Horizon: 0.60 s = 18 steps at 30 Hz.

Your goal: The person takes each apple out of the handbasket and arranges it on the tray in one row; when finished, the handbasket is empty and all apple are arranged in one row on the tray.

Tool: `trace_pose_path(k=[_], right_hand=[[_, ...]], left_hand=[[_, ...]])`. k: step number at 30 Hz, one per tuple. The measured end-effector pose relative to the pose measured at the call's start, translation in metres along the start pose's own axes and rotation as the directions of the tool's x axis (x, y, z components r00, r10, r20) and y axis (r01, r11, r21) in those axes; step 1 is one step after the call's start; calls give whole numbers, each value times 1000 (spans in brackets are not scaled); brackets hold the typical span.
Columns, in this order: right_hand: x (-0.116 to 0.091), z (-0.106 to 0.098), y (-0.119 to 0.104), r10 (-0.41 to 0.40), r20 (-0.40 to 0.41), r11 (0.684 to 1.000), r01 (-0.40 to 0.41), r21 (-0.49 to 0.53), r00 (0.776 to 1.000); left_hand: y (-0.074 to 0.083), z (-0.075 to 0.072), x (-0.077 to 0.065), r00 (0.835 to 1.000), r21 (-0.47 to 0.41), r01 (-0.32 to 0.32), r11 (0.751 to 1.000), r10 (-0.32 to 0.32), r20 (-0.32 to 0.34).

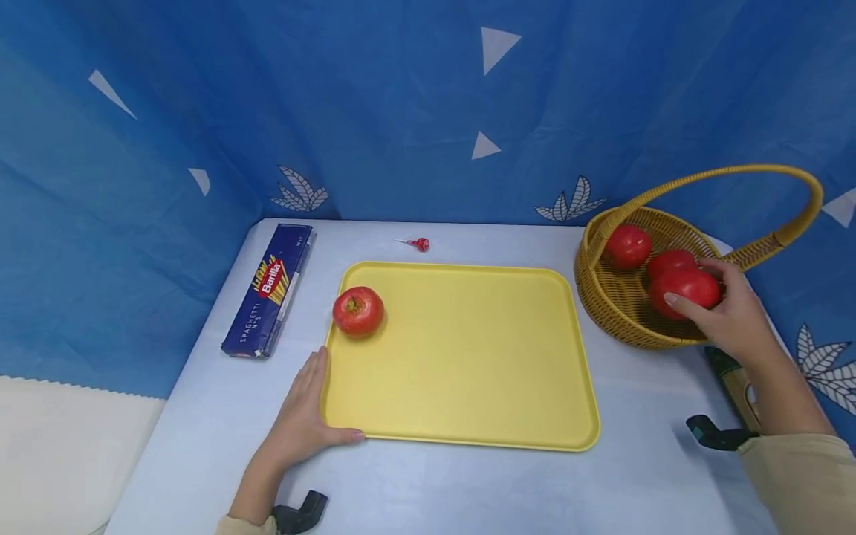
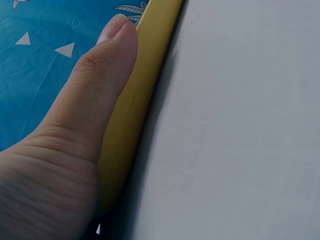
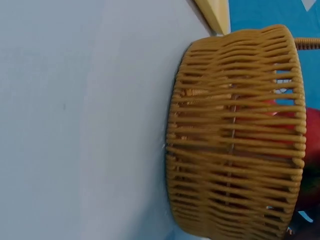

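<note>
My left hand point(image 1: 304, 412) lies at the near left corner of a yellow tray point(image 1: 461, 357). Its fingers run straight along the left rim, and the thumb point(image 2: 112, 55) touches the front edge. A red apple point(image 1: 358, 311) sits on the tray's left side, by the rim. At the right, my right hand point(image 1: 732, 316) grips another red apple point(image 1: 683, 290) in a wicker basket point(image 1: 608, 316). Two more red apples, one at the left point(image 1: 627, 247) and one just behind the held one point(image 1: 671, 261), lie in there. The right wrist view shows mainly the basket's woven side.
A blue spaghetti box point(image 1: 269, 291) lies left of the tray. Behind the tray is a small red-wrapped lollipop point(image 1: 420, 244). The basket's tall handle point(image 1: 722, 172) arches over its opening. A dark green object point(image 1: 732, 379) is partly hidden beneath the right forearm. Blue cloth hangs behind the table.
</note>
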State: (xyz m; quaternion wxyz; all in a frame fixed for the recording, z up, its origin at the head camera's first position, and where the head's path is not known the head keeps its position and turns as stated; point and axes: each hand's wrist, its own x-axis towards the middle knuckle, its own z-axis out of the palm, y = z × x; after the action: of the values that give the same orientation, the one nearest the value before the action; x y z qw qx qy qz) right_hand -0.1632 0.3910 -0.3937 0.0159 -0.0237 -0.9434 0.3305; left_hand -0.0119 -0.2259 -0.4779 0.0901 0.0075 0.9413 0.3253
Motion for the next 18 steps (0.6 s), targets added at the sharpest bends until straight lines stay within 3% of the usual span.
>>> trace_pose_path(k=[3, 9, 18], right_hand=[[0, 0, -4, 38, -26, 999, -38, -11, 999], [-2, 2, -8, 57, -4, 995, -57, -83, 998], [-2, 4, -8, -7, -24, 998, 5, -67, 1000]], left_hand=[[0, 0, 1, 1000, 3, 0, 1000, 0, -1], [1, 0, 0, 1000, 0, 0, 1000, 0, -1], [0, 0, 0, 1000, -6, 3, 1000, -3, -1]])
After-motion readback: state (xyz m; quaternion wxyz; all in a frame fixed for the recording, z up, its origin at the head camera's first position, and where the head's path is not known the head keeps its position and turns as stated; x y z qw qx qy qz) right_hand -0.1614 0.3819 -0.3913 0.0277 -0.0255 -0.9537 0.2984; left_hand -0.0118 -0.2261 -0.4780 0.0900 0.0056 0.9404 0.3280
